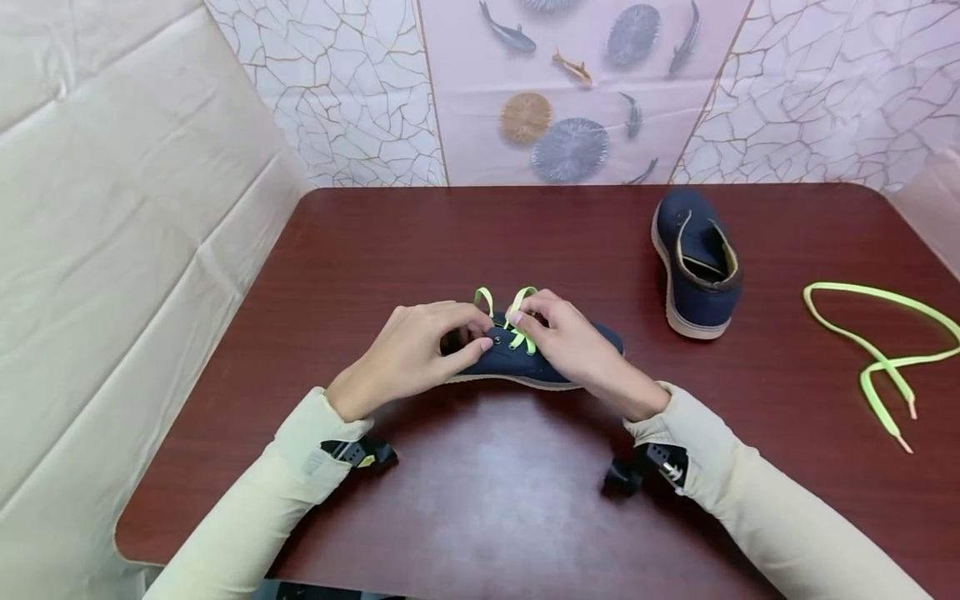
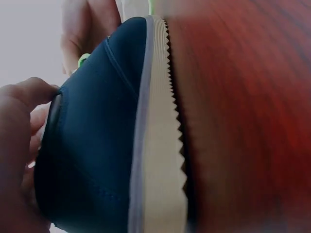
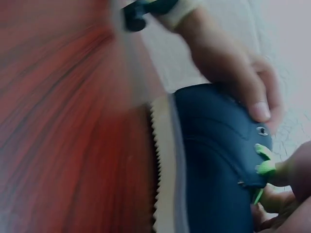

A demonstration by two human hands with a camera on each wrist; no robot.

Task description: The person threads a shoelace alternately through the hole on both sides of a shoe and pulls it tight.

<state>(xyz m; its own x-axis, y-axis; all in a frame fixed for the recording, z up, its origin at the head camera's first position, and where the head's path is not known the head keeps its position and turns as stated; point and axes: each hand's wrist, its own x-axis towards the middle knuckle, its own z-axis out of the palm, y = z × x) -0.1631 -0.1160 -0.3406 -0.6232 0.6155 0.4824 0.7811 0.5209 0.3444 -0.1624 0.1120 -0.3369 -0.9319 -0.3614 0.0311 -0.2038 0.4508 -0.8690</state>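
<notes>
A dark navy shoe with a pale sole lies sideways before me, its toe toward the right. A yellow-green shoelace crosses through its front eyelets, and a loose lace strand arches up behind. My left hand grips the shoe's upper beside the opening; in the right wrist view its thumb lies near a bare eyelet. My right hand is over the toe part, pinching the lace between thumb and index finger. Its other fingers are partly hidden in the head view.
The matching navy shoe, with no lace visible in it, stands farther back on the right. Another yellow-green shoelace lies looped at the right side of the dark red table. A patterned wall covering hangs behind.
</notes>
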